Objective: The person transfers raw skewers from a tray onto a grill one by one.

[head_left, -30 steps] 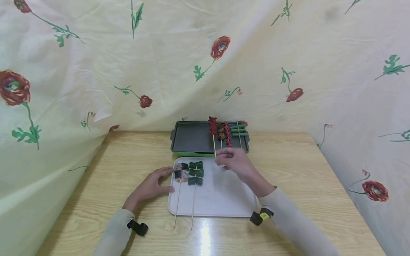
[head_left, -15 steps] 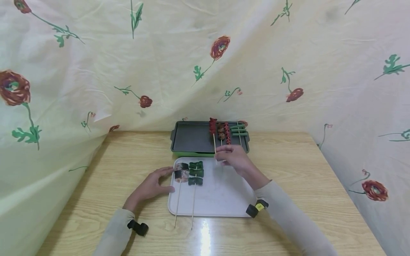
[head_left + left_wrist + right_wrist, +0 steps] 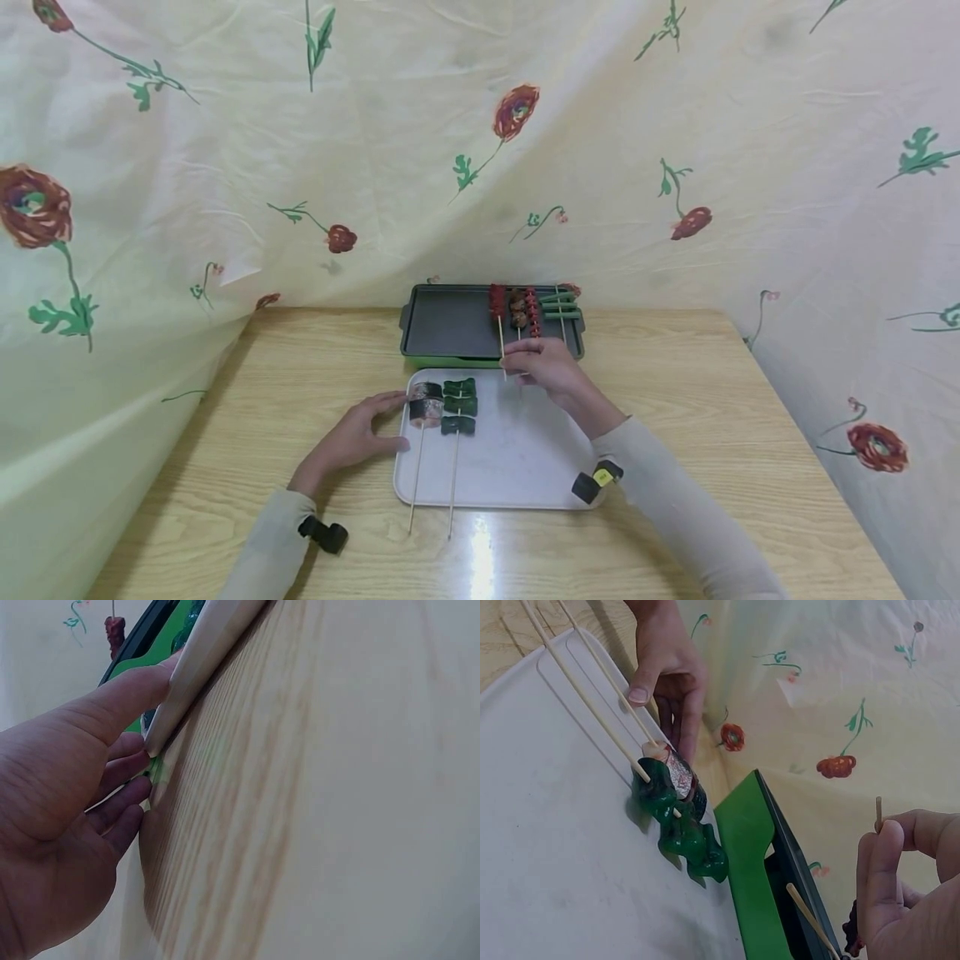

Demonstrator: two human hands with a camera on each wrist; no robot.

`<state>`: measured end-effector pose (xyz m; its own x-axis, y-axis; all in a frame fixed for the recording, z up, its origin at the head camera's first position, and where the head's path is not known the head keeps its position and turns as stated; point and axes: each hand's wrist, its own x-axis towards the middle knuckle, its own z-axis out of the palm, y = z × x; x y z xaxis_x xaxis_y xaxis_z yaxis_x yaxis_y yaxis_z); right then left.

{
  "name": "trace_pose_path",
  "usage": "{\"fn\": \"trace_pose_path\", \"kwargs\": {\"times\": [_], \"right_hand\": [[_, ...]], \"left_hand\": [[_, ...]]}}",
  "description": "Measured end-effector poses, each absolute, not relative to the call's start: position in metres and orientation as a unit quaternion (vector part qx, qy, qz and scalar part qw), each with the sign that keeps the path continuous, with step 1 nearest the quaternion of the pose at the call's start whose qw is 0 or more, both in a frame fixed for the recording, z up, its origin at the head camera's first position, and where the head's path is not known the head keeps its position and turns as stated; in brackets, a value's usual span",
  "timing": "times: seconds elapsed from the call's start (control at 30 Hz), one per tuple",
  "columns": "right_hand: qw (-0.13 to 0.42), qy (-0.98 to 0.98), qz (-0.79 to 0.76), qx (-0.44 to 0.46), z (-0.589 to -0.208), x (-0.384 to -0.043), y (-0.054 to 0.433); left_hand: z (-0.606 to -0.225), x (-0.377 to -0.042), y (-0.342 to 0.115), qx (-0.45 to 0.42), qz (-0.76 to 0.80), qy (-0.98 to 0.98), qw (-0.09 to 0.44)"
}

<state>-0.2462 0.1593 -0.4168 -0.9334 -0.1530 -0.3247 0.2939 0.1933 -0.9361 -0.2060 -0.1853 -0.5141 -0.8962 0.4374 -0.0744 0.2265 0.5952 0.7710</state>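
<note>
My right hand (image 3: 549, 367) pinches the bare stick of a red meat skewer (image 3: 497, 302) between thumb and fingertips. The meat end lies over the dark grill pan (image 3: 446, 321), left of the other skewers there. In the right wrist view the stick's end pokes out above the pinching right fingers (image 3: 889, 851). My left hand (image 3: 352, 435) rests at the left rim of the white tray (image 3: 525, 467), thumb and fingers spread along the edge. Beside it on the tray lie a skewer of black-and-pale slices (image 3: 425, 405) and a green pepper skewer (image 3: 459, 406), sticks overhanging the front rim.
On the pan's right side sit a brown meatball-like skewer (image 3: 517, 310), a thin red beaded skewer (image 3: 532, 312) and a skewer of green stalks (image 3: 560, 305). The pan has a green base (image 3: 746, 862) directly behind the tray. A flowered cloth (image 3: 375, 167) hangs behind the wooden table (image 3: 675, 400).
My right hand has moved slightly away from me and left, and the red meat skewer has been lowered toward the pan. The left hand and tray stay put.
</note>
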Motion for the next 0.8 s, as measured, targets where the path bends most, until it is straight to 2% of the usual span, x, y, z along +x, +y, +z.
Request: {"fn": "trace_pose_path", "kwargs": {"times": [0.43, 0.8], "right_hand": [[0.180, 0.747, -0.638, 0.056, -0.4189, -0.2504, 0.1589], [0.148, 0.782, -0.603, 0.056, -0.4187, -0.2475, 0.1561]], "left_hand": [[-0.5162, -0.2051, -0.1860, 0.194, 0.411, 0.882, 0.125], [-0.5157, -0.2064, -0.1852, 0.188, 0.411, 0.883, 0.128]]}}
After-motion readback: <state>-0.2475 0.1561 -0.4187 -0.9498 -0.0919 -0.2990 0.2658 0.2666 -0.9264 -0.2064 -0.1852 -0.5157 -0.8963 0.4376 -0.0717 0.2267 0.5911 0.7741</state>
